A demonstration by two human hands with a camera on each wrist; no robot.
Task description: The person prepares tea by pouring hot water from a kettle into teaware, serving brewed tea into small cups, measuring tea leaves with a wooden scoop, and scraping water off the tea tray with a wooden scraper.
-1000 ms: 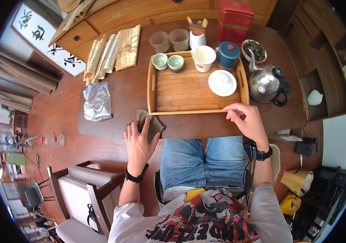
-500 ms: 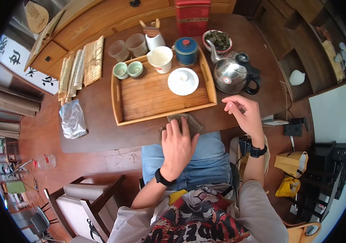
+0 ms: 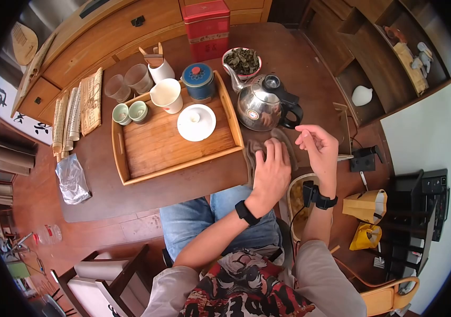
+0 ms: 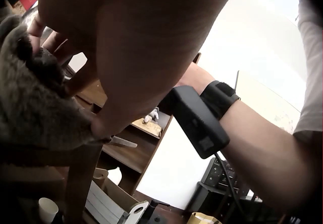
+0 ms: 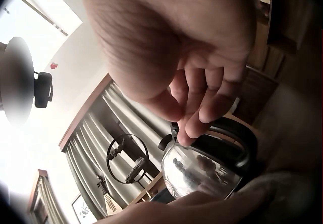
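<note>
A grey-brown cloth (image 3: 253,150) lies at the table's edge, right of the wooden tray's near corner. The left hand (image 3: 273,174) presses on it with bent fingers; in the left wrist view the cloth (image 4: 35,97) is bunched between the thumb and fingers of the left hand (image 4: 121,42). To its right, the right hand (image 3: 320,150) hovers near the kettle handle, fingers loosely curled and holding nothing. The right wrist view shows the right hand (image 5: 176,47) in front of the metal kettle (image 5: 192,168); whether they touch cannot be told.
The tray (image 3: 183,168) holds two green cups, a white pitcher (image 3: 166,95), a white lidded bowl (image 3: 196,122) and a blue canister (image 3: 198,80). The kettle (image 3: 257,108) stands at its right, with a leaf bowl (image 3: 242,62) behind. A plastic bag (image 3: 72,179) lies left.
The left hand has carried the cloth rightward along the table's near edge, from below the tray's left corner to beyond its right one. The right hand stays raised at the right. The head view has turned right.
</note>
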